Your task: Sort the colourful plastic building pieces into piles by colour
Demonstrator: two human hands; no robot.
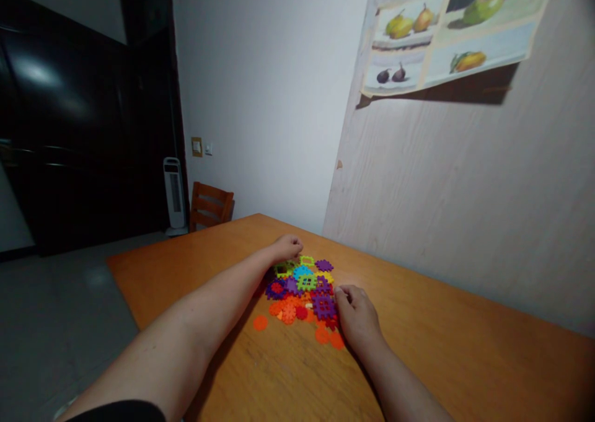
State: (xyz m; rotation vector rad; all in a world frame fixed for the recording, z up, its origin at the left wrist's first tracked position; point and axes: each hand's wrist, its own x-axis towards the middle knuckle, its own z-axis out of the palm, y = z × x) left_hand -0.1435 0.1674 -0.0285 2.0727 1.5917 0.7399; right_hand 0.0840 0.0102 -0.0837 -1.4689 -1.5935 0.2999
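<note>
Grip unclear, left hand (287, 247) and right hand (360, 316) curled, colourful pieces (294, 285) between, chair (210, 206) beyond table (288, 372)

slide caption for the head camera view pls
Left hand at the back, right hand at the side of a multicoloured heap of flat plastic pieces on an orange-brown wooden table.

On the brown wooden table (288, 372) over there lies a heap of multicoloured, flat, toothed pieces (307, 282), the person's left hand (287, 247) at its far edge, right hand (360, 316) at its right. Behind the table, a slatted wooden chair (208, 207) stands right of a tall white appliance (174, 189).
</note>
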